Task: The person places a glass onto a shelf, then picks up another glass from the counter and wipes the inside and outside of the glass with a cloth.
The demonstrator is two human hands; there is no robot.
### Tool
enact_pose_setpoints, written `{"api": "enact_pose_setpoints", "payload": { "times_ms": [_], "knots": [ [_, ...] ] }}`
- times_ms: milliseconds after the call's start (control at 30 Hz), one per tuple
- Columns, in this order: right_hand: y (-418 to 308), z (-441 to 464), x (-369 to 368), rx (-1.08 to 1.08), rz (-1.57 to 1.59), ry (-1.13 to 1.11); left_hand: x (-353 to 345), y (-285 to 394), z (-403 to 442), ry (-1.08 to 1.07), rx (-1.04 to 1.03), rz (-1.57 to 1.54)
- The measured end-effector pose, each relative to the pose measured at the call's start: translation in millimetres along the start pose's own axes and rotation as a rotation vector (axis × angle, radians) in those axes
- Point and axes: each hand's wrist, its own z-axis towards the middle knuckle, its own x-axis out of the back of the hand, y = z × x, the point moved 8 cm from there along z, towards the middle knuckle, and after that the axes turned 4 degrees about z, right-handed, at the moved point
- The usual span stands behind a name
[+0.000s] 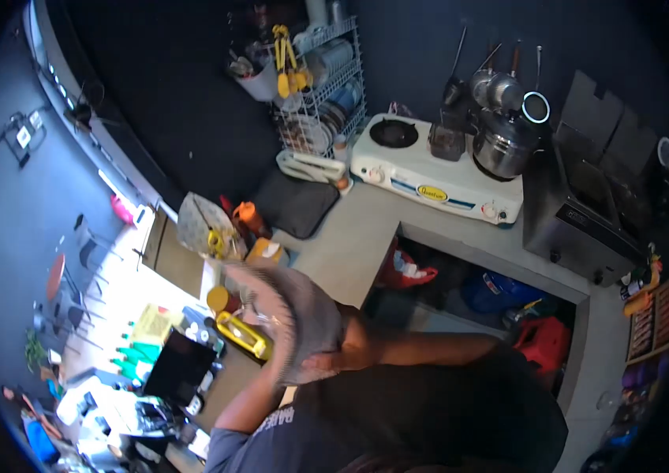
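A pale pinkish-grey, rounded thing with a ribbed rim (303,311) is held up close in front of my chest; motion blur keeps me from telling its kind. My right hand (346,347) reaches in from the right, its fingers closed on the lower edge of this thing. From the lower left my left forearm (252,398) rises towards its underside, where the thing hides the hand and fingers. Just beyond the rim are a yellow-framed object (244,335) and a jar with a yellow lid (220,298) on the counter.
A white two-burner stove (437,185) carries a steel pot (502,146). A dish rack (327,94) stands behind the counter, near a black board (297,206). Right of the stove is a dark metal appliance (587,225). Below the counter opening sits a red container (543,343).
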Motion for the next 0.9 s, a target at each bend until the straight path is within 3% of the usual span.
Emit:
{"api": "enact_pose_setpoints", "payload": {
  "times_ms": [67, 133, 333, 367, 433, 533, 567, 667, 733, 833, 900],
  "knots": [
    [-29, 7, 18, 0.119, -0.006, 0.010, -9, -1, 8, -0.033, 0.006, -0.030],
    [-41, 2, 39, 0.114, -0.026, -0.058, -24, 0, 20, -0.088, 0.002, -0.048],
    [-46, -30, 76, 0.042, -0.286, 0.045, -58, 6, 78, -0.256, -0.026, -0.117],
    [-50, -34, 88, 0.073, -0.211, 0.132, -66, 8, 90, -0.291, -0.039, -0.127],
    [-92, -19, 112, 0.098, -0.528, -0.096, -90, 15, 111, -0.371, -0.063, -0.139],
    [-149, -19, 162, 0.065, -0.592, 0.013, -129, 26, 141, -0.517, -0.092, -0.168],
    [-159, -31, 175, 0.158, -0.628, 0.160, -142, 29, 149, -0.563, -0.094, -0.178],
    [-82, -87, 214, -0.129, -0.399, 0.213, -174, 31, 174, -0.666, -0.088, -0.220],
    [-75, -109, 237, 0.175, -0.258, 0.309, -191, 30, 190, -0.729, -0.073, -0.255],
    [-67, -126, 282, -0.026, -0.318, 0.204, -201, 22, 209, -0.795, -0.023, -0.315],
    [-55, -139, 286, -0.308, 0.043, 0.198, -189, 12, 228, -0.729, 0.050, -0.417]
  ]
}}
